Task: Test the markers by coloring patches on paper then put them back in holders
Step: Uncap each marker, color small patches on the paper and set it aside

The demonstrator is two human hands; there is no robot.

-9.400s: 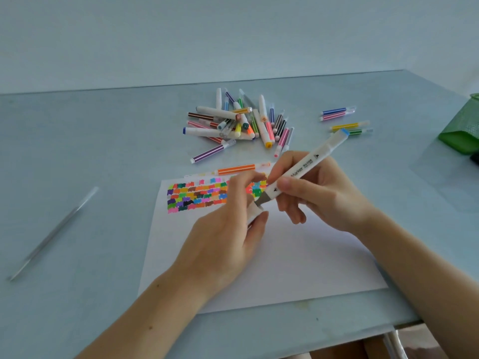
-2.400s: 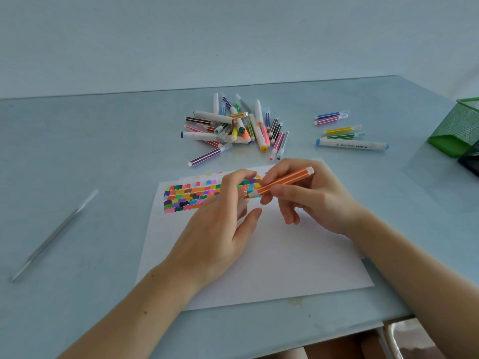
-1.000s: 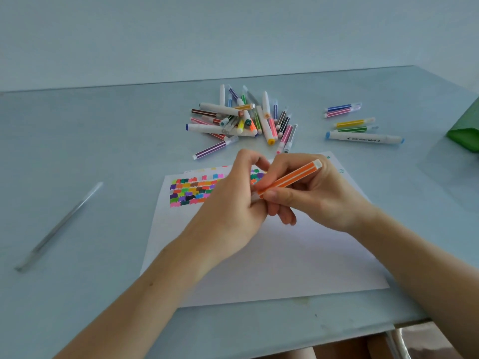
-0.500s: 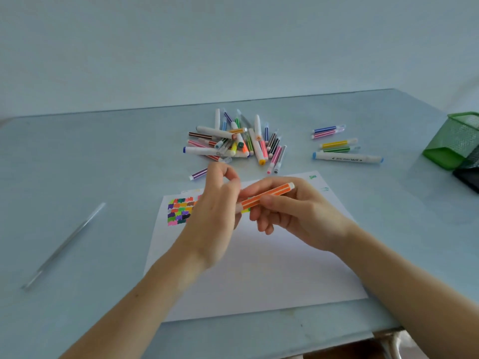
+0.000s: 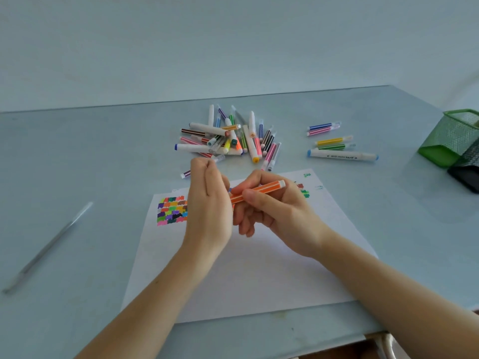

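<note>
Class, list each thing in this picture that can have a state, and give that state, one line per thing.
Orange marker: held in the right hand, off the paper.
Left hand: fingers curled; what they hold is hidden.
Marker pile: loose on the table.
Big white marker: capped, lying flat.
Green holder: upright; contents cannot be told.

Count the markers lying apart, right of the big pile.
5: blue striped, pink striped, yellow striped, green striped, and the thick white marker nearest the paper.
</note>
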